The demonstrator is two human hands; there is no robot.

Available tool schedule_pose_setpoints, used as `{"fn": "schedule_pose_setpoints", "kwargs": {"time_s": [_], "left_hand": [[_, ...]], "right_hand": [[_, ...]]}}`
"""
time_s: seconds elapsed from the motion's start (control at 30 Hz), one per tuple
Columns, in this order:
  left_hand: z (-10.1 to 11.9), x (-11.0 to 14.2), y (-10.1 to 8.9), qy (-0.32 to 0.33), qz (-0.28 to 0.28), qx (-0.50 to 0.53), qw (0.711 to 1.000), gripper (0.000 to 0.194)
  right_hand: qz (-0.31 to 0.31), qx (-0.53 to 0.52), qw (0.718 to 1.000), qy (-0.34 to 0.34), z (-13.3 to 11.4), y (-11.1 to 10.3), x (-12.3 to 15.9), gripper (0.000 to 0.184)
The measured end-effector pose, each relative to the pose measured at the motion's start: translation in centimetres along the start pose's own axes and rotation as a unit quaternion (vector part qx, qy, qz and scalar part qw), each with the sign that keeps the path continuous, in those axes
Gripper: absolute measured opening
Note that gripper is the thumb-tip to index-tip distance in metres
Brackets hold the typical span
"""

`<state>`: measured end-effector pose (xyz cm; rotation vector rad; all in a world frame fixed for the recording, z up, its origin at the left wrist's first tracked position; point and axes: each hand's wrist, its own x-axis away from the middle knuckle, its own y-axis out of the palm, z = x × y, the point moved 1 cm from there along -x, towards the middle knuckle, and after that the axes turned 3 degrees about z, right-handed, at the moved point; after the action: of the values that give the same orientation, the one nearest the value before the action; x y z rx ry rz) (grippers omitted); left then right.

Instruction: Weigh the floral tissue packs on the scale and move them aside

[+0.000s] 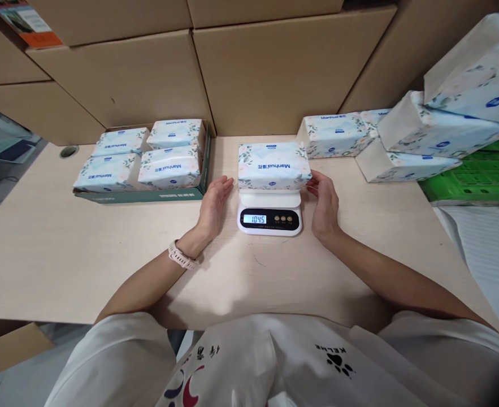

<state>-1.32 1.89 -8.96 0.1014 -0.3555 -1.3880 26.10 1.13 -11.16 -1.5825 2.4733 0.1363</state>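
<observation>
Presently, one Manhua pack (273, 165) sits atop the white scale (246, 227), display (255, 219) lit. Left of the scale, the left hand (214, 208) is empty, fingers extended close together; right of it, the right hand (325, 204) curves loosely beside the pack, contact unclear. Farther left of the scale stands a green tray (147, 197)

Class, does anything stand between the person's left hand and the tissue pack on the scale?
Nothing visible does: a narrow gap separates the left hand and tissue pack. The green tray lies on the hand's other side.
</observation>
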Motion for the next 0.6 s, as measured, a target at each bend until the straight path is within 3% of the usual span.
{"fn": "schedule_pose_setpoints", "kwargs": {"time_s": [0.23, 0.33, 0.47, 0.53, 0.6], "left_hand": [[1.1, 0.1, 0.5, -0.008, -0.004, -0.019, 1.000, 0.050], [2.4, 0.1, 1.7, 0.030, -0.024, -0.044, 0.998, 0.057], [3.6, 0.1, 4.1, 0.064, -0.065, -0.051, 0.995, 0.053], [3.6, 0.0, 5.1, 0.038, -0.068, -0.052, 0.996, 0.053], [3.5, 0.0, 5.7, 0.007, -0.076, -0.052, 0.996, 0.055]], "right_hand": [[0.013, 0.006, 1.000, -0.001, -0.5, 0.1, 0.0, 0.079], [0.021, 0.021, 0.999, -0.020, -1.1, 0.2, -0.2, 0.075], [0.042, 0.036, 0.997, -0.055, -1.6, 0.1, -0.8, 0.076], [0.024, 0.060, 0.997, -0.042, -1.7, 0.3, -0.9, 0.080], [-0.032, 0.087, 0.996, -0.005, -2.0, 0.8, -0.7, 0.083]]}}
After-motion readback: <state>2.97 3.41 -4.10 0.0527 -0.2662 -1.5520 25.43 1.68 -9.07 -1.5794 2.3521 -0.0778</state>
